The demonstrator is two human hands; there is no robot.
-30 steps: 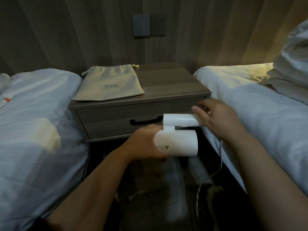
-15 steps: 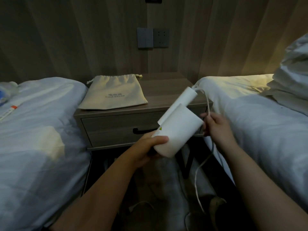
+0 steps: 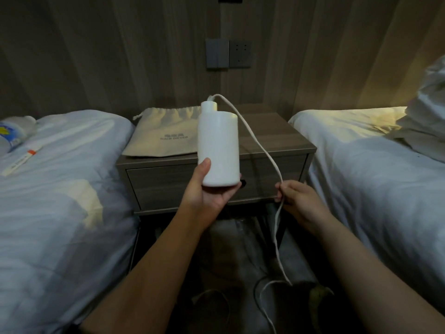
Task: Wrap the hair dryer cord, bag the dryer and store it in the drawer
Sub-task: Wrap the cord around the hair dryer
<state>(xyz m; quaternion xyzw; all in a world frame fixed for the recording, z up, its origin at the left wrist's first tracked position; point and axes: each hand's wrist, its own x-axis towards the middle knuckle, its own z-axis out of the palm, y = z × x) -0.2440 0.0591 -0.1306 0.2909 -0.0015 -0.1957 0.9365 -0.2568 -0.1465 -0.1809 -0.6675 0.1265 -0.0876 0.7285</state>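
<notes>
Ready to wrap the cord (image 3: 265,150).
Left grip (image 3: 209,191) holds the dryer (image 3: 218,145) up; right grip (image 3: 296,196) pinches the cord. Wind it snug, not tight.

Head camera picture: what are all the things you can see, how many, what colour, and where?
beds: 2, white bedding, left and right sides
nightstand: 1, grey-brown wood, between the beds
drawer: 1, grey-brown, closed, in the nightstand's front
drawstring bag: 1, beige, flat on the nightstand's left part
hair dryer: 1, white, held upright before the nightstand
cord: 1, white, from the hair dryer's top down to the floor
wall switch: 1, grey, wall above the nightstand
socket: 1, grey, right of the wall switch
bedding heap: 1, white, on the right bed
left hand: 1, fingers round the hair dryer's base
right hand: 1, fingers pinch the cord
</notes>
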